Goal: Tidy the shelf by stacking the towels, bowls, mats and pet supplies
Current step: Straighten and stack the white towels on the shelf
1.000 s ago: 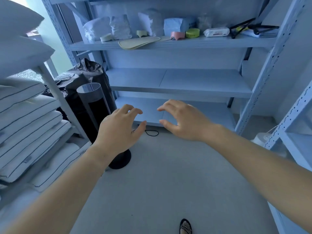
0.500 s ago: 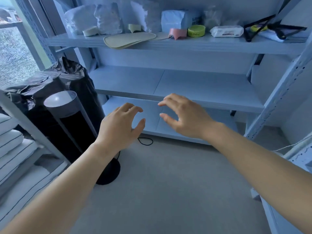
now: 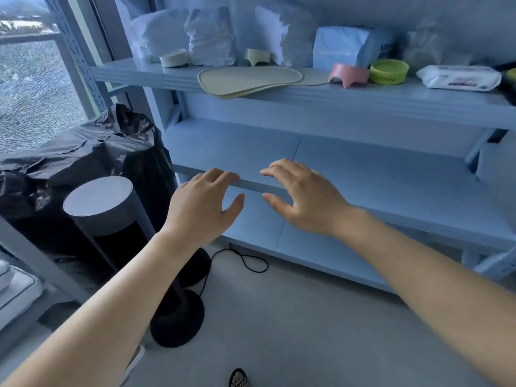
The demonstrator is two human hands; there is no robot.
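My left hand (image 3: 199,210) and my right hand (image 3: 303,198) hover side by side in front of the middle shelf board (image 3: 377,174), fingers spread and relaxed, holding nothing. On the top shelf (image 3: 335,96) lie cream mats (image 3: 248,79) overhanging the front edge. Behind them stand bagged white towels (image 3: 209,37), a blue pack (image 3: 349,48), a pink bowl (image 3: 349,74), a green bowl (image 3: 389,71), two pale bowls (image 3: 174,57) and a wipes pack (image 3: 460,78).
A black bagged bulk (image 3: 83,152) and a cylindrical stand with a round grey top (image 3: 97,196) sit left of the rack, its black base (image 3: 177,322) and cord (image 3: 245,261) on the floor. A window (image 3: 33,85) is far left.
The view has closed in on the rack and swung left; the shelf looms larger. Both hands have risen from the bottom shelf level to the middle board's edge, still empty.
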